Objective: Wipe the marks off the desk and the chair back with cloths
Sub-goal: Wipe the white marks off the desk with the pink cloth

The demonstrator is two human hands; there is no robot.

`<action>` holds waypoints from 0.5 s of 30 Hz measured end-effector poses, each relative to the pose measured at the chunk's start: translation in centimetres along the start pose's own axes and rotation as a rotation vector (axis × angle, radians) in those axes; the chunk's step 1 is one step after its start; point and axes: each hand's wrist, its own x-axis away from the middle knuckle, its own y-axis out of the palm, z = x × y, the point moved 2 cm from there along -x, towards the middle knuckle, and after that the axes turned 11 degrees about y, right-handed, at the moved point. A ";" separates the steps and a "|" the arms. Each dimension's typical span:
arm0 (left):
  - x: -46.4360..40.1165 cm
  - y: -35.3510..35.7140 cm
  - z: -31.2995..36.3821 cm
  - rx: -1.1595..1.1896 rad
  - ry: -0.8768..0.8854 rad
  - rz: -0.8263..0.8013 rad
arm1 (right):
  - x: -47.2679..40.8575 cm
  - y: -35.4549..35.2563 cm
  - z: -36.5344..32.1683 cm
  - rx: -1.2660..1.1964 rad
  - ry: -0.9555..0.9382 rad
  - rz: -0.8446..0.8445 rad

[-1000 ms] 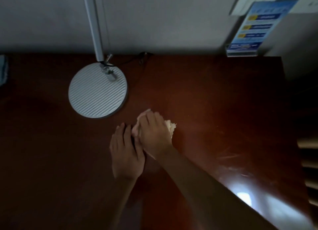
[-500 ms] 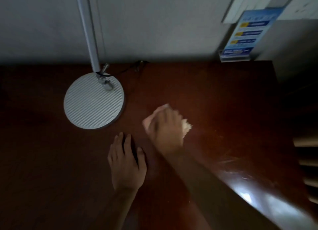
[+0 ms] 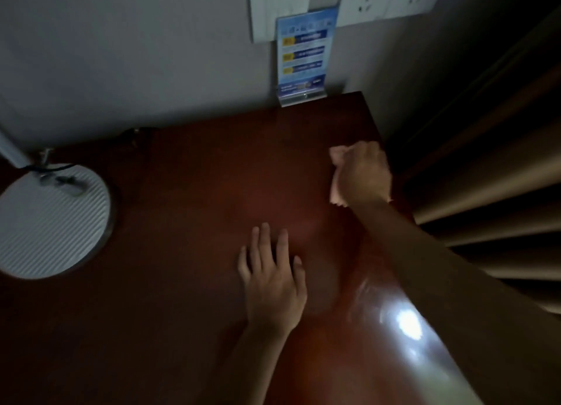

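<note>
Head view: dim red-brown tabletop [image 3: 197,192].
Right hand [image 3: 362,174]: clutching pink cloth [image 3: 335,189] near tabletop's right edge.
Left hand [image 3: 273,280]: flat, fingers spread, pressing tabletop.
Lamp base [image 3: 48,219]: far left.

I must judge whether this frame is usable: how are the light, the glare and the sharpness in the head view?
Head view: dim overall; a bright glare spot on the desk near its right edge; the right hand and its cloth are motion-blurred; the left hand, flat on the desk, is sharper; wide-angle bending shows at the edges.
</note>
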 end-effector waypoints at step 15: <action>-0.2 0.9 0.5 -0.061 -0.016 0.054 | -2.7 -1.5 8.5 0.011 -0.003 -0.074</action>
